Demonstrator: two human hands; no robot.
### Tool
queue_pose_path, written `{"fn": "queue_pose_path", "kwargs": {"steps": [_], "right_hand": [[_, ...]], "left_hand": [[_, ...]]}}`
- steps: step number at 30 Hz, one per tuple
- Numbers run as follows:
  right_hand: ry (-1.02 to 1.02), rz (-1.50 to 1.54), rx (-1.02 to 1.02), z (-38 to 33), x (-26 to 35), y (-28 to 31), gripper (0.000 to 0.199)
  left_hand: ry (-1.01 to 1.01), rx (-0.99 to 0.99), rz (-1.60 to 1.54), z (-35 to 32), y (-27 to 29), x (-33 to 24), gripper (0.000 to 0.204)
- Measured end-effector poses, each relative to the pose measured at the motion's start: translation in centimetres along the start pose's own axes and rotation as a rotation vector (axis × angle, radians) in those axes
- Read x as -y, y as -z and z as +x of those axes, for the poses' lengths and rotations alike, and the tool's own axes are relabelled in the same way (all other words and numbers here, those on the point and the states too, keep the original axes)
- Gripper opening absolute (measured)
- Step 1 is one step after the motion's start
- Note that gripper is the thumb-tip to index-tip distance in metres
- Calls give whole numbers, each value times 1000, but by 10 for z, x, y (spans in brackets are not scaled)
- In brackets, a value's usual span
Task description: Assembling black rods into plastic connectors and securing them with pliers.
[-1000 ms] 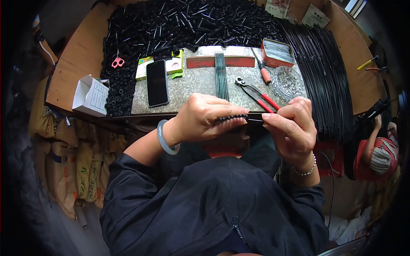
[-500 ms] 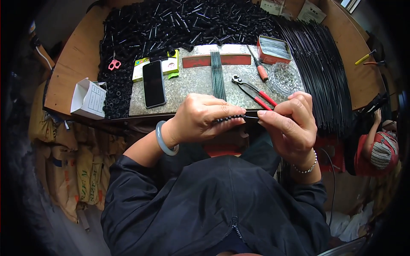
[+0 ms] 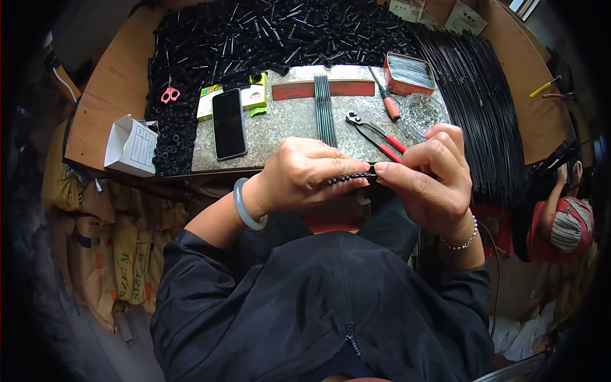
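My left hand (image 3: 302, 170) is closed, palm down, in front of the table's near edge. Between its thumb and fingers runs a row of thin black rods (image 3: 349, 179), their small round ends showing like beads. My right hand (image 3: 436, 181) meets the right end of that row in a thumb-and-finger pinch; what it holds is hidden by the fingertips. Just beyond my left hand, a flat band of thin dark rods (image 3: 324, 111) lies across a red bar (image 3: 293, 90). Red-handled pliers (image 3: 375, 135) rest beyond my right hand.
A phone (image 3: 229, 124) leans on a yellow box (image 3: 205, 105). A glass dish (image 3: 421, 114), red tin (image 3: 407, 73) and red-handled tool (image 3: 390, 108) stand right. Black tubes (image 3: 267, 32) heap behind; long black rods (image 3: 477, 108) lie right. Another person (image 3: 560, 226) sits at right.
My right hand has moved left until its fingertips meet the row in my left hand. The thin pale wire seen between the hands before is now out of sight.
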State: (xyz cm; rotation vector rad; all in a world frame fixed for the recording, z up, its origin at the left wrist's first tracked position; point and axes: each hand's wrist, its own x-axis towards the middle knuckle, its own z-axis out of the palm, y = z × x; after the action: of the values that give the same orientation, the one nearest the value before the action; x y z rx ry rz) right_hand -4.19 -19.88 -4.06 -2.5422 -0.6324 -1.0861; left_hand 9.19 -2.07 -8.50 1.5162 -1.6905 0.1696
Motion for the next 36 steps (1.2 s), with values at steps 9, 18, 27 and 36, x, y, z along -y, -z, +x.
{"fn": "queue_pose_path", "kwargs": {"steps": [9,18,27,36], "right_hand": [[31,128,-10,5,-3,-6,27],[70,96,16,4,0,-7,25],[85,194,25,10,-4,-7,25],[-71,587,-43,9,3,-16,53]], "left_hand": [[-49,-15,28,0,-4,5,31],[-83,-12,59,2,-4,4,36],[-102,11,96,1,-6,6,32],[-107,-12,65,-2,-9,14,34]]}}
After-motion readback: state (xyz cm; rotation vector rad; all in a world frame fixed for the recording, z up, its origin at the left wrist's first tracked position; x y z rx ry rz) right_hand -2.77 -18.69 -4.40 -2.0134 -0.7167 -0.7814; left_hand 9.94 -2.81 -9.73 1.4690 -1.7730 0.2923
